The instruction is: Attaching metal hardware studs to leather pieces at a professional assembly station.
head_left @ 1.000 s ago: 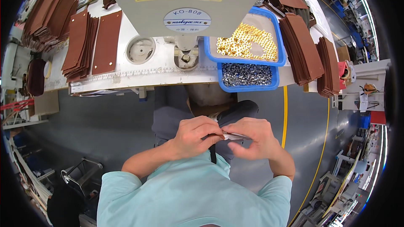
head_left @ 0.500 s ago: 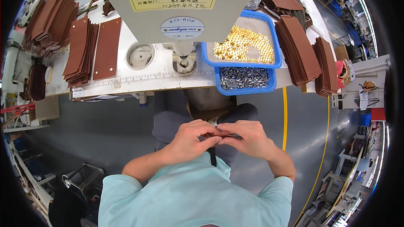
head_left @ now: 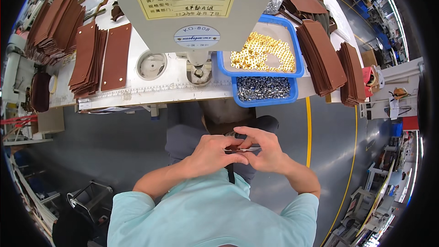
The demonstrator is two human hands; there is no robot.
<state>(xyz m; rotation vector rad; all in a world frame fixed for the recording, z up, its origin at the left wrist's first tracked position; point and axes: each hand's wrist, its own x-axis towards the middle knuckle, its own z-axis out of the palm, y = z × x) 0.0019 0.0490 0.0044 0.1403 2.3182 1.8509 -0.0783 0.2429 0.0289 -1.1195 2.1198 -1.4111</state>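
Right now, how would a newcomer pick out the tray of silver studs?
Start at the big grey machine on the white bench. Right of it are two blue trays; the tray of silver studs is the smaller, at the bench edge, while its neighbour holds gold ones.

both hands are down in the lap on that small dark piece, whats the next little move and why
Probably raise the piece toward the machine on the bench. Both the left hand and right hand pinch it low over the lap, well short of the bench, and the trays of gold and silver studs sit untouched.
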